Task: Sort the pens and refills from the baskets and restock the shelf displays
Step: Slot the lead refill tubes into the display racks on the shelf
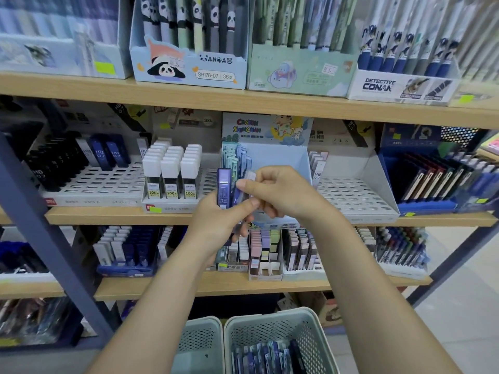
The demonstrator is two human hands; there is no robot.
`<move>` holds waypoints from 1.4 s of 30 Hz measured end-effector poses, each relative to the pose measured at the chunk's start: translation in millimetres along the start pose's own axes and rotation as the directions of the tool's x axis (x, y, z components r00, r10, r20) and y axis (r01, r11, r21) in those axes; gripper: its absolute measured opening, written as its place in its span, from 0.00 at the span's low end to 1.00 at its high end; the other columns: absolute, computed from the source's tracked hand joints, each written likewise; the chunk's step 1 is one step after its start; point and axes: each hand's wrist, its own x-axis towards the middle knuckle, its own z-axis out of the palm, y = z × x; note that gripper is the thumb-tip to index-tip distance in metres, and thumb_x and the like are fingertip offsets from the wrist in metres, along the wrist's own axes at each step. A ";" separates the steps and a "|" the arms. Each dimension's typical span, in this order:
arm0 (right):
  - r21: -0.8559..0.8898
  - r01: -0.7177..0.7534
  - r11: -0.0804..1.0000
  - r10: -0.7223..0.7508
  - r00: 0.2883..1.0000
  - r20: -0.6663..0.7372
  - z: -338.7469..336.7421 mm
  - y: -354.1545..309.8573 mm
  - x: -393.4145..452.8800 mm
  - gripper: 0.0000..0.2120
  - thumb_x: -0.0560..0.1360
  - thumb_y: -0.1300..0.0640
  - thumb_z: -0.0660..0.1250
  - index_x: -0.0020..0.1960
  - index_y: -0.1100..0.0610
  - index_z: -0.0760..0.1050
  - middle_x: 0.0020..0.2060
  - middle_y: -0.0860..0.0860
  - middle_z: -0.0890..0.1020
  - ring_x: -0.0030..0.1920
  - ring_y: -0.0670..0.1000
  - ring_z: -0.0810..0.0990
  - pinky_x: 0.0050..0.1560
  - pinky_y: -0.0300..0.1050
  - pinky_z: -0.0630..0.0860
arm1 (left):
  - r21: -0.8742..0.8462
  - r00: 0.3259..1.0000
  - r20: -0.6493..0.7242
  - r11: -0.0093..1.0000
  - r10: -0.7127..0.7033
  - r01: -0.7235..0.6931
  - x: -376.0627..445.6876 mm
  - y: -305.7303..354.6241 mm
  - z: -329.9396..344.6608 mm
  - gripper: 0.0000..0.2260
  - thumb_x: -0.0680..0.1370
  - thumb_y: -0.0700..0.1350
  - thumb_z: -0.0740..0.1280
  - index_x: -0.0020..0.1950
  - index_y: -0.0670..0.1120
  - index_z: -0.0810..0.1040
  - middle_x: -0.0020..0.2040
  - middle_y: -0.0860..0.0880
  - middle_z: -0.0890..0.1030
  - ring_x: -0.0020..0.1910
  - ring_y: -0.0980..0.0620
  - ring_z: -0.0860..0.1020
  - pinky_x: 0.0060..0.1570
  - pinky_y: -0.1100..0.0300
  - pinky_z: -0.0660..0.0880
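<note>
My left hand (216, 222) grips a small stack of purple-blue lead refill cases (224, 188) upright in front of the middle shelf. My right hand (278, 190) pinches the top of one pale refill case (249, 176) in that stack. Right behind the hands stands the Crayon Shinchan display box (278, 157), with a few refill cases at its left side. Two pale green baskets stand on the floor below: the right basket (313, 336) holds several blue refill packs (267, 356), and the left basket (202, 341) shows only its perforated wall.
Wooden shelves (243, 103) carry pen boxes on top (panda, Detective Conan) and refill trays in the middle: black HB cases (56, 166), white-capped tubes (171, 171), a nearly bare white tray (353, 195). A blue metal upright (40, 220) crosses at left. Tiled floor at right.
</note>
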 end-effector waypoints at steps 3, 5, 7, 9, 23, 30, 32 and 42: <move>0.039 -0.018 0.999 0.016 0.999 0.040 -15.5 8.1 -7.5 0.15 0.81 0.51 0.65 0.42 0.61 0.75 0.30 0.55 0.79 0.26 0.51 0.71 0.26 0.42 0.66 | -0.023 1.000 0.003 1.000 -0.004 0.004 -0.8 2.3 16.1 0.07 0.80 0.47 0.70 0.48 0.43 0.79 0.34 0.48 0.80 0.27 0.51 0.74 0.23 0.60 0.67; 0.097 -0.019 0.995 0.013 0.998 0.059 -27.9 14.3 -10.8 0.14 0.82 0.53 0.63 0.45 0.62 0.76 0.32 0.58 0.80 0.28 0.51 0.73 0.27 0.42 0.68 | -0.042 1.000 0.012 0.999 -0.015 0.015 -1.7 4.2 25.8 0.07 0.80 0.47 0.69 0.48 0.44 0.80 0.35 0.48 0.81 0.27 0.51 0.74 0.23 0.60 0.68; 0.158 -0.018 0.987 0.010 0.998 0.054 -40.4 21.5 -13.7 0.14 0.82 0.54 0.63 0.49 0.65 0.77 0.33 0.59 0.79 0.30 0.52 0.74 0.30 0.42 0.70 | -0.033 1.000 0.021 0.999 -0.022 0.022 -1.6 6.1 37.1 0.06 0.80 0.48 0.70 0.48 0.45 0.80 0.35 0.48 0.82 0.27 0.51 0.75 0.24 0.60 0.69; 0.230 -0.026 0.973 0.011 0.998 0.068 -51.3 30.0 -18.3 0.13 0.82 0.56 0.62 0.49 0.66 0.79 0.34 0.60 0.80 0.32 0.52 0.76 0.33 0.43 0.73 | 0.001 1.000 0.009 1.000 -0.019 0.019 -0.1 5.8 49.4 0.06 0.78 0.47 0.72 0.48 0.45 0.81 0.34 0.48 0.82 0.28 0.51 0.76 0.24 0.61 0.70; 0.403 0.003 0.915 0.025 0.998 -0.063 -113.1 86.1 -39.5 0.05 0.80 0.62 0.67 0.46 0.62 0.77 0.34 0.58 0.82 0.34 0.54 0.81 0.37 0.41 0.78 | 0.064 0.996 0.001 0.994 -0.093 0.093 14.0 -14.6 117.4 0.06 0.78 0.45 0.73 0.42 0.45 0.83 0.28 0.43 0.80 0.23 0.52 0.73 0.28 0.57 0.71; 0.377 0.126 0.918 0.011 0.940 -0.341 -128.9 86.2 -28.4 0.06 0.81 0.63 0.64 0.48 0.60 0.79 0.38 0.52 0.84 0.37 0.50 0.81 0.44 0.47 0.80 | -0.003 0.992 0.086 0.996 -0.094 0.094 30.3 -18.6 108.1 0.03 0.79 0.40 0.71 0.52 0.44 0.82 0.42 0.46 0.86 0.25 0.53 0.72 0.27 0.59 0.70; 0.290 0.119 0.950 0.011 0.913 -0.408 -128.7 90.7 -22.7 0.06 0.81 0.61 0.64 0.48 0.58 0.80 0.41 0.53 0.85 0.40 0.49 0.82 0.52 0.50 0.80 | 0.017 0.992 0.097 0.996 -0.085 0.083 36.9 -21.6 104.1 0.05 0.78 0.37 0.71 0.53 0.44 0.81 0.37 0.46 0.85 0.26 0.52 0.73 0.27 0.59 0.70; 0.031 -0.005 0.999 0.020 0.874 -0.485 -106.7 108.1 -7.7 0.06 0.83 0.55 0.59 0.48 0.50 0.73 0.46 0.53 0.80 0.48 0.55 0.80 0.57 0.59 0.77 | -0.004 0.981 0.188 0.999 -0.041 0.043 40.9 -22.9 96.6 0.01 0.81 0.38 0.67 0.51 0.43 0.77 0.35 0.45 0.82 0.30 0.49 0.79 0.29 0.60 0.74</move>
